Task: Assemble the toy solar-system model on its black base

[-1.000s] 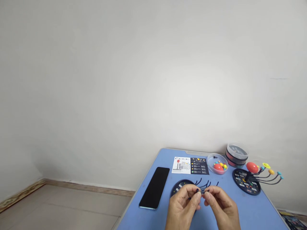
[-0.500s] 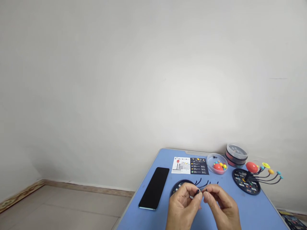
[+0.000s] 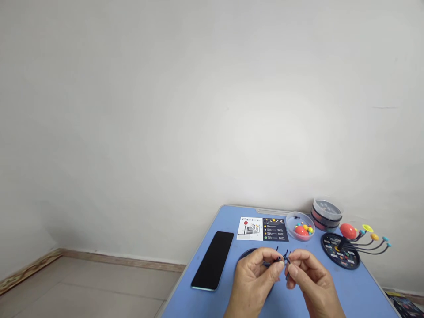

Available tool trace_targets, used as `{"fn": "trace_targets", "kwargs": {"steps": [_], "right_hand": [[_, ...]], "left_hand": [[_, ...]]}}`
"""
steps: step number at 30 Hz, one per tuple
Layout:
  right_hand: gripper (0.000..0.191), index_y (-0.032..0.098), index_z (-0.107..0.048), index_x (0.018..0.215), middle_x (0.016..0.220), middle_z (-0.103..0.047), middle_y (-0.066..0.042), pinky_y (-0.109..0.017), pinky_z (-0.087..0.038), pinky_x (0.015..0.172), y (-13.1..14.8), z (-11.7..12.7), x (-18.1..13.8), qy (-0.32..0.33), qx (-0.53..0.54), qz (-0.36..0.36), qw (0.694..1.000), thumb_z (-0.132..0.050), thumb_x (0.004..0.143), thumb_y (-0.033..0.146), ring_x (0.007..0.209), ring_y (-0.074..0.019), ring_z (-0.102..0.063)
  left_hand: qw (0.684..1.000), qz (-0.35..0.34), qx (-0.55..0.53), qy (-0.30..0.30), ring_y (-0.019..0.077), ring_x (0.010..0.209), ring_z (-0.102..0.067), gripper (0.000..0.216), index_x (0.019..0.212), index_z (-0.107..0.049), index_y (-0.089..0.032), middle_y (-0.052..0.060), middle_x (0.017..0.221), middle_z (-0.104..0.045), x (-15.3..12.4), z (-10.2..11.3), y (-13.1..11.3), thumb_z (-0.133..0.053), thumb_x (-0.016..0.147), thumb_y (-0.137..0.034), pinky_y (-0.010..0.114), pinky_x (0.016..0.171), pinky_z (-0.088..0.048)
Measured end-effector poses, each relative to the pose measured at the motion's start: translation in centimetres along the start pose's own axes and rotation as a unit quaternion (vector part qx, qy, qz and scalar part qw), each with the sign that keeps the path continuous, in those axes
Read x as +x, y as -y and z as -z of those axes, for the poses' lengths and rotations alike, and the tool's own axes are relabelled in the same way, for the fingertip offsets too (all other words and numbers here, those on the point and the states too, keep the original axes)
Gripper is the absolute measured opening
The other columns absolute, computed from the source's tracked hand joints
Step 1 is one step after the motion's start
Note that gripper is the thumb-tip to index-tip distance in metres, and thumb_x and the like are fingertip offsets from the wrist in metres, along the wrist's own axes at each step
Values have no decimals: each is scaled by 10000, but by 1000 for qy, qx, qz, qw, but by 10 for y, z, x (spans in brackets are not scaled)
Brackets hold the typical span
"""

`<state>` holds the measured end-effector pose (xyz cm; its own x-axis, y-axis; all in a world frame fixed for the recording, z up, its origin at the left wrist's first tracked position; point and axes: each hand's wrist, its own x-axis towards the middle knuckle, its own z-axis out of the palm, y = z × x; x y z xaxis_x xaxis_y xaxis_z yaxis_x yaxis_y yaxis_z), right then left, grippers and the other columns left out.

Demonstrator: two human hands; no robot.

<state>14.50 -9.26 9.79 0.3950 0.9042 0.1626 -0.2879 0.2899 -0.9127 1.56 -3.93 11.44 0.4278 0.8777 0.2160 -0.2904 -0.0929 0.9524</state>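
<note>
My left hand [image 3: 255, 280] pinches a small dark plastic piece with a round end [image 3: 279, 259] between thumb and forefinger. Close beside it, the fingers of my right hand [image 3: 311, 278] grip a short dark rod [image 3: 288, 277]. Whether the two pieces touch, I cannot tell. Partly hidden behind my left hand lies a round dark base [image 3: 245, 253], and thin dark curved arms [image 3: 277, 249] show above my fingertips. To the right stands a planet model [image 3: 341, 260] with a red ball and small coloured balls on curved arms.
On the blue table [image 3: 185, 304] lie a black phone [image 3: 213, 260] and a printed instruction sheet [image 3: 250, 234]. A clear round dish [image 3: 291, 232] holds coloured balls and a small black part. Stacked round containers [image 3: 327, 210] stand by the wall [image 3: 212, 110].
My hands have moved slightly apart at the fingertips, and my right hand has turned. The dark pieces between them show more clearly. The table items have stayed in place.
</note>
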Motion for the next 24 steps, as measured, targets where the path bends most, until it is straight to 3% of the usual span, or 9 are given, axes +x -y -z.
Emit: {"fn": "trace_targets", "kwargs": {"steps": [9, 15, 19, 22, 24], "right_hand": [[354, 198, -602, 727, 546, -572, 54, -190, -396, 487, 4, 3, 2, 81, 94, -93, 988, -863, 638, 420, 445, -68, -497], [360, 205, -576, 737, 495, -529, 69, -189, -393, 466, 0, 5, 4, 92, 111, -109, 984, -855, 643, 412, 418, -67, -456], [364, 204, -579, 736, 554, -582, 46, -189, -416, 476, 0, 6, 5, 100, 100, -115, 983, -857, 645, 420, 435, -68, -481], [341, 201, -619, 765, 630, -634, 17, -206, -461, 498, -1, 7, 3, 87, 59, -89, 990, -807, 702, 479, 470, -86, -539], [275, 210, -671, 824, 682, -674, -6, -228, -515, 551, -3, 9, 2, 59, -20, -8, 998, -770, 753, 457, 550, -125, -614]], "left_hand": [[1000, -16, 0, 19, 129, 609, -586, 262, 790, -679, -168, 14, 745, -629, 1, -4, -2, -738, 789, -423, 223, 584, -507], [999, -7, -24, 24, 126, 606, -600, 183, 749, -653, -163, 17, 736, -651, 1, -6, -4, -751, 777, -316, 220, 586, -505], [999, 5, -38, 6, 119, 538, -598, 160, 685, -629, -166, -6, 638, -642, 4, -11, -2, -775, 707, -228, 209, 532, -491], [998, 13, -47, -36, 115, 504, -586, 174, 647, -613, -170, -24, 579, -617, 6, -15, -5, -781, 662, -210, 197, 495, -475], [996, 14, -47, -69, 107, 507, -574, 162, 637, -620, -168, -31, 571, -604, 5, -16, -8, -776, 652, -206, 190, 505, -475]]}}
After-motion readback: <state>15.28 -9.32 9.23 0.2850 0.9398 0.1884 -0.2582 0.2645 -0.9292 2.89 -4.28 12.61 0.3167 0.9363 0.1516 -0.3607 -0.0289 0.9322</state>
